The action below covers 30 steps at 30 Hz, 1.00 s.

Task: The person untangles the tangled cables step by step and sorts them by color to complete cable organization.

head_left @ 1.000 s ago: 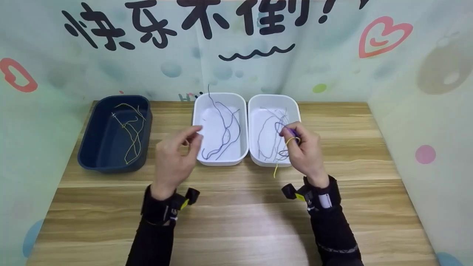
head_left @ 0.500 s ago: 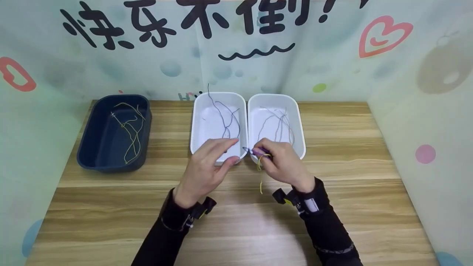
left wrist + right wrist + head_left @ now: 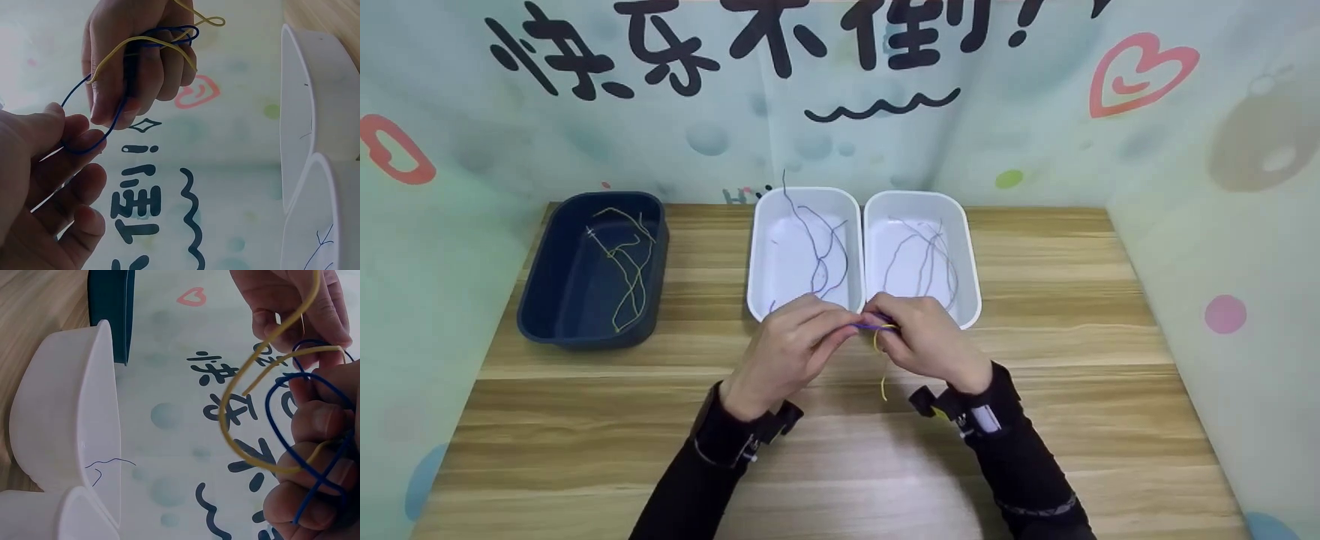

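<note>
Over the front edges of the two white bins, my hands meet. My left hand (image 3: pixel 791 345) pinches a loop of blue string (image 3: pixel 84 152) between thumb and index finger; its other fingers are loosely bent. My right hand (image 3: pixel 926 334) grips the rest of the blue string together with a yellow string (image 3: pixel 140 38). One yellow end hangs below the right hand in the head view. In the right wrist view, blue and yellow loops stand out from the curled fingers. How the strings cross inside the right fist is hidden.
The left white bin (image 3: pixel 780 259) holds several thin blue strings, one reaching over its back rim. Pale, thin strings lie in the right white bin (image 3: pixel 976 277). A navy bin (image 3: pixel 559 300) with yellowish strings stands left on the wooden table (image 3: pixel 840 480), before a printed backdrop (image 3: pixel 840 169).
My left hand has moved right to meet the right hand and now pinches the blue string. The right hand has come left and nearer, with the strings in it.
</note>
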Motion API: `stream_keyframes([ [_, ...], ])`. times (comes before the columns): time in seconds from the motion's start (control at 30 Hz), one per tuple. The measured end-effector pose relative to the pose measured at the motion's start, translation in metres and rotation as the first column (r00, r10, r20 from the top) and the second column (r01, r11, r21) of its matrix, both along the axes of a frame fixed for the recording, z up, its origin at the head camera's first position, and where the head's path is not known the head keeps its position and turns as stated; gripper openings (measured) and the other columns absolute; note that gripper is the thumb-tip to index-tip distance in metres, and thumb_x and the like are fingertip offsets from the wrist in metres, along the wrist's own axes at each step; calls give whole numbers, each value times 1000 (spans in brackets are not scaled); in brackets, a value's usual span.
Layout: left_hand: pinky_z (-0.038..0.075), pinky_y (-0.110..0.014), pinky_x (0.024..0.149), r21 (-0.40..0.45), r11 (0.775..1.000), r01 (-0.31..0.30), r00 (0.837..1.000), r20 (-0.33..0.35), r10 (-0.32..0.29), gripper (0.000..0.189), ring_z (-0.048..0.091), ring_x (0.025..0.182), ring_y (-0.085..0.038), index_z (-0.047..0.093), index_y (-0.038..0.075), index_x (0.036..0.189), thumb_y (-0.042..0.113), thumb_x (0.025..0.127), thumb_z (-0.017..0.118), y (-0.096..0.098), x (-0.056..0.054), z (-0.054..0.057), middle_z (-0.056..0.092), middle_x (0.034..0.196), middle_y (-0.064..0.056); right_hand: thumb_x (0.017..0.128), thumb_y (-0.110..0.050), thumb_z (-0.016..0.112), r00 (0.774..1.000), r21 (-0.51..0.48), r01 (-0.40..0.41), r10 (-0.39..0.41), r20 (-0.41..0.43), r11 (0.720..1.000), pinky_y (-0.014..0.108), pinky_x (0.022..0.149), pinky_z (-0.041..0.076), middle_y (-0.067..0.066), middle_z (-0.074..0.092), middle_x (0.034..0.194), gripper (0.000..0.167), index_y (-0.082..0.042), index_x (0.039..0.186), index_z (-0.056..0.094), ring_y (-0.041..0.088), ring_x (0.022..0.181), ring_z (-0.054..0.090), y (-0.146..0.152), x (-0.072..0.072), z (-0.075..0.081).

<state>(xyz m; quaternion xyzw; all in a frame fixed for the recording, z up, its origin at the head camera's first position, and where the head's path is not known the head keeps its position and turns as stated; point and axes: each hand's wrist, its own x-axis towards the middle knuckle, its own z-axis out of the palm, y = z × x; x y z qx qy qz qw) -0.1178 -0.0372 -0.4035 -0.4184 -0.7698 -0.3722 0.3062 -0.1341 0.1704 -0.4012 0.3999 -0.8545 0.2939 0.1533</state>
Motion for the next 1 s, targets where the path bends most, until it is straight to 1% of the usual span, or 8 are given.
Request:
stream_keyframes([
  [0.1, 51, -21, 73, 47, 998, 52, 997, 60, -55, 10, 64, 78, -12, 72, 4, 97, 9, 88, 68, 0, 0, -1, 71, 88, -2, 94, -12, 59, 1000, 4, -5, 5, -1, 1000, 28, 55, 49, -4, 58, 65, 6, -10, 89, 60, 8, 57, 54, 0, -1, 0],
  [0.23, 51, -21, 70, 108, 987, 118, 982, 137, -132, 8, 63, 75, -12, 71, 4, 95, 8, 89, 66, -1, 0, -2, 71, 85, -3, 94, -12, 59, 1000, 8, -10, 10, 6, 1000, 28, 55, 49, -4, 58, 64, 6, -11, 88, 61, 8, 57, 54, 1, -1, 1],
  [0.33, 50, -22, 66, 120, 984, 129, 976, 161, -148, 8, 60, 70, -11, 71, 3, 95, 6, 88, 67, -2, 0, -2, 69, 80, -3, 94, -12, 59, 1000, 11, -6, 6, 11, 1000, 28, 55, 49, -4, 59, 65, 6, -11, 89, 61, 7, 57, 55, 1, -1, 1],
  [0.47, 49, -21, 64, 81, 991, 102, 983, 146, -114, 7, 59, 67, -11, 70, 3, 93, 7, 89, 67, -4, 0, -1, 67, 77, -2, 94, -14, 60, 1000, 15, 0, 0, 10, 1000, 28, 55, 49, -5, 59, 65, 6, -11, 89, 62, 7, 57, 54, 3, -1, 2],
  [0.6, 48, -22, 63, 29, 999, 36, 995, 89, -38, 6, 58, 66, -11, 70, 5, 89, 10, 90, 67, -6, 0, 3, 65, 74, 0, 93, -15, 62, 1000, 12, 0, 0, 3, 1000, 27, 55, 47, -5, 58, 64, 7, -11, 87, 62, 7, 56, 52, 4, -1, 3],
  [0.73, 47, -23, 61, -2, 1000, -23, 999, 38, 23, 6, 57, 65, -11, 70, 7, 87, 12, 89, 67, -10, -1, 6, 64, 72, 0, 93, -15, 63, 1000, 13, -21, 21, 11, 1000, 26, 53, 46, -5, 56, 63, 8, -11, 87, 62, 6, 55, 50, 4, -1, 3],
  [0.83, 48, -24, 63, -12, 999, -42, 999, 23, 42, 7, 59, 67, -12, 69, 6, 88, 11, 90, 66, -13, -1, 8, 66, 75, 0, 92, -13, 62, 997, 1, -58, 57, 43, 998, 24, 53, 45, -5, 57, 64, 4, -10, 89, 64, 5, 56, 50, 5, -1, 3],
  [1.0, 49, -26, 64, 1, 999, -50, 998, 34, 50, 13, 60, 68, -14, 70, 4, 88, 13, 94, 62, -16, -1, 10, 66, 76, -2, 90, -7, 62, 984, -66, -132, 139, 110, 989, 21, 54, 44, -4, 60, 69, 5, -9, 93, 66, 5, 60, 51, 8, -3, 4],
])
